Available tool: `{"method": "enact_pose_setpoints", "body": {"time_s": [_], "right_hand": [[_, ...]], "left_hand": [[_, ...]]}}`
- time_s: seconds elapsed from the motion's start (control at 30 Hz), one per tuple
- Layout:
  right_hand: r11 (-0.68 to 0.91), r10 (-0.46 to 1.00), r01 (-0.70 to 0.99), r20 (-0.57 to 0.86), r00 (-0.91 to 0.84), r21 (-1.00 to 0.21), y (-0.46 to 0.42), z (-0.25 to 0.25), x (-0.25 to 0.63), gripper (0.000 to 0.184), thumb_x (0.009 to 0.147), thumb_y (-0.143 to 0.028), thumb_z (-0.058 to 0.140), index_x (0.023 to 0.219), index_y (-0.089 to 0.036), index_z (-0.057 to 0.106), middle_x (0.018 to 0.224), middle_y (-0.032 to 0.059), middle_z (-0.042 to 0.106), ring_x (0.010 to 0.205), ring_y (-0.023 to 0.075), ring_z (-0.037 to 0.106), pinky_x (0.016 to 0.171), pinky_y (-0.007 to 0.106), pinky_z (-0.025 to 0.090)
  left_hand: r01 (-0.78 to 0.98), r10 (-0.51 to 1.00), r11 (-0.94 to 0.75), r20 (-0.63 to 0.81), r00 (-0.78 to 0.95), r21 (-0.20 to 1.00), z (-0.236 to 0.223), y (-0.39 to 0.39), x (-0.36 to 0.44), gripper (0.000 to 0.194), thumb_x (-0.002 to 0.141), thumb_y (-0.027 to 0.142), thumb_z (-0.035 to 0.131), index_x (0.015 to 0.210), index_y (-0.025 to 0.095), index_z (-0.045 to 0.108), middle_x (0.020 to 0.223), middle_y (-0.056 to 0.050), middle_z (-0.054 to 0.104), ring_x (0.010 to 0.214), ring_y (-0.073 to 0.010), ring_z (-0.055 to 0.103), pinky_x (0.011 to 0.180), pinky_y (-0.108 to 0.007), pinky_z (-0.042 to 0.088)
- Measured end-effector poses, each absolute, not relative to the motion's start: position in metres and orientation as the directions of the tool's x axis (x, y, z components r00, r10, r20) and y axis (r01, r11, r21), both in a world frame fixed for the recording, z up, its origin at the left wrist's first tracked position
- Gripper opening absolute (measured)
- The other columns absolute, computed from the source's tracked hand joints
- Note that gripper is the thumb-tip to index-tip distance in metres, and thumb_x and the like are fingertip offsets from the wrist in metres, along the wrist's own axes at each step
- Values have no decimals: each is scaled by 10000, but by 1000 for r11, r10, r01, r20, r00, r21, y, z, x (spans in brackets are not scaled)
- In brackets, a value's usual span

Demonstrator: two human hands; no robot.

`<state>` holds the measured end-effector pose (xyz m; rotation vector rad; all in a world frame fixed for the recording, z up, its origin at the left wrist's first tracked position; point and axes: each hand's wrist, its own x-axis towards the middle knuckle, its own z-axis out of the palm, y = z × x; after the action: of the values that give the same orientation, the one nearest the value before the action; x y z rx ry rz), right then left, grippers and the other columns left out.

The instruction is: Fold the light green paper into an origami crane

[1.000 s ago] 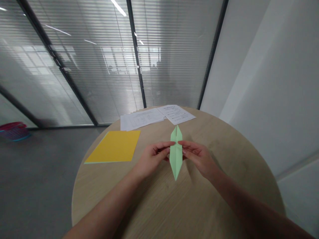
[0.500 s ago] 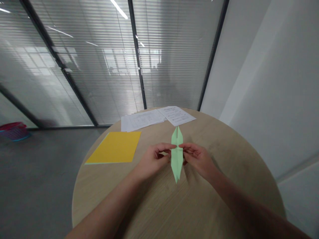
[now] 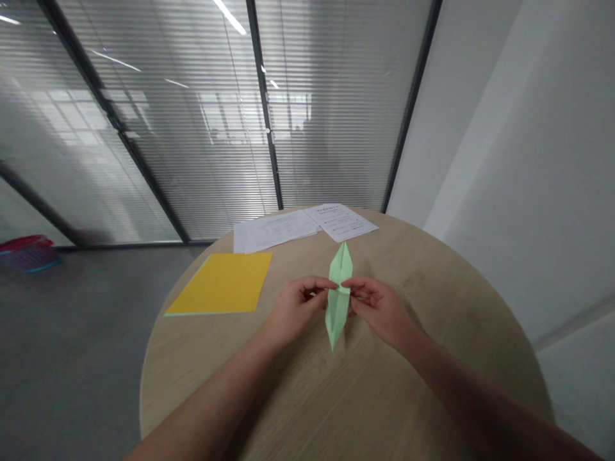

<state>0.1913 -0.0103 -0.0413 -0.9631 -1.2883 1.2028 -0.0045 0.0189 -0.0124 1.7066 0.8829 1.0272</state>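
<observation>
A folded piece of green paper [image 3: 338,314] is held between the two hands, over the middle of the wooden tabletop [image 3: 312,410]. It is long and narrow, pointed at both ends, with a crease running along its length; its far tip leans slightly to the right and its near tip to the left. The left hand [image 3: 295,307] pinches its left edge near the middle, index finger reaching onto the upper face and thumb close below it. The right hand [image 3: 387,310] grips the right edge in much the same way, its index fingertip almost opposite the left one, the other fingers curled in by the thumb. The fingers of both hands are nearly closed, with only the thin paper caught in them. Whether the near tip touches the wood is hard to tell. To the left of the left hand, well apart from it, a yellow sheet [image 3: 223,283] lies flat, with a thin strip of pale green [image 3: 192,314] showing along its near edge. Beyond the hands, near the far rim, lie white sheets [image 3: 273,231] and, touching them on the right, a printed page [image 3: 342,221]. A red and blue basket [image 3: 29,254] stands on the grey floor [image 3: 72,346] at far left, beside the glass wall with blinds [image 3: 202,166].
</observation>
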Motion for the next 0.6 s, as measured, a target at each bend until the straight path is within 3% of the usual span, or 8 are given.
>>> {"method": "enact_pose_setpoints", "body": {"time_s": [0.37,0.6], "right_hand": [[349,937,100,342,-78,-932,-14,-43,194,233,845,-416,730,933,-200,726,895,53,737,765,155,708,683,259,586],[230,973,-35,230,-10,-973,-20,-34,186,369,781,-532,773,789,-180,661,708,21,686,620,125,645,574,223,538]], "left_hand": [[126,825,-486,407,392,865,-5,15,-4,101,829,244,716,770,177,762,831,-61,771,761,-169,685,698,-265,504],[9,884,-326,302,356,945,-7,8,3,181,783,311,759,707,159,696,731,-39,719,662,-146,638,641,-258,502]]}}
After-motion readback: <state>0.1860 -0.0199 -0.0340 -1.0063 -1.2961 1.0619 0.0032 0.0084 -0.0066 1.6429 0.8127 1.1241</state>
